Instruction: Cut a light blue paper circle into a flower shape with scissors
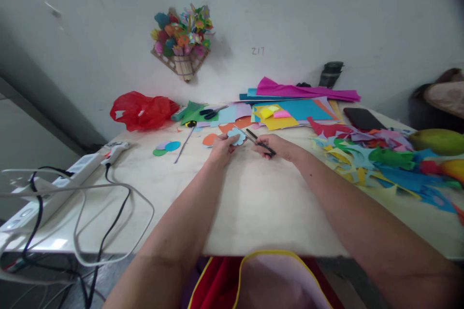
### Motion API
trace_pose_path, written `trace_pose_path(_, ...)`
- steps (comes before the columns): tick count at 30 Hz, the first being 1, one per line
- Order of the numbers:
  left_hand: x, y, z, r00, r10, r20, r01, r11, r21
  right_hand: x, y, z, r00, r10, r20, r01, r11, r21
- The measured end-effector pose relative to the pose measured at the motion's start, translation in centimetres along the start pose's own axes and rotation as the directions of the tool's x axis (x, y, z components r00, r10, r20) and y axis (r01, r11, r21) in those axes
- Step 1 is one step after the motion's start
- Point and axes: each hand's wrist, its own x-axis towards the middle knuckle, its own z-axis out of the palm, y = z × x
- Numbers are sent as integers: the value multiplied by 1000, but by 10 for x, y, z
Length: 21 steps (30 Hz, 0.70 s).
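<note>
My left hand (222, 146) is closed on a small light blue paper cut-out (237, 136) with a scalloped edge, held just above the pale table (253, 203). My right hand (272, 147) is closed on black scissors (258, 141), whose blades point left and up toward the cut-out. An orange paper piece (209, 139) lies on the table just left of my left hand. Both forearms reach out from the near edge of the table.
Coloured paper sheets (290, 108) are stacked at the back; cut scraps (380, 159) cover the right side. A second pair of scissors (209, 114), a red plastic bag (143, 110), paper circles (167, 147), a black phone (363, 119) and a power strip (87, 164) with cables also lie here.
</note>
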Motion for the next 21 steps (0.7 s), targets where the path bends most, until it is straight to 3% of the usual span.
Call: trace_pose_path(21,1,0,-3,1000,-13,-4,13,1000,-5,-1,-2,-2,999,25,21,-26,997,69)
